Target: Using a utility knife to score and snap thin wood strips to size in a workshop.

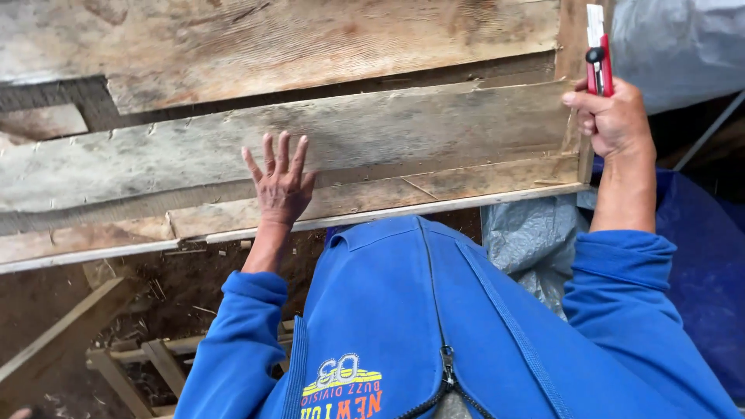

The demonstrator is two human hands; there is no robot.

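Note:
My left hand [281,180] lies flat with fingers spread on a weathered wooden plank [155,163] in front of me. My right hand [613,116] is raised at the right end of the planks and grips a red utility knife [597,58], its blade end pointing up. Rough grey boards [310,39] run across the whole upper view. I wear a blue zip sweatshirt [434,326] with sleeves reaching both wrists.
Grey plastic sheeting [683,39] hangs at the upper right, more of it [528,240] below the plank's end, and a dark blue tarp [706,256] lies at the right. Below left is bare dirt with a wooden frame [140,357] and loose timber.

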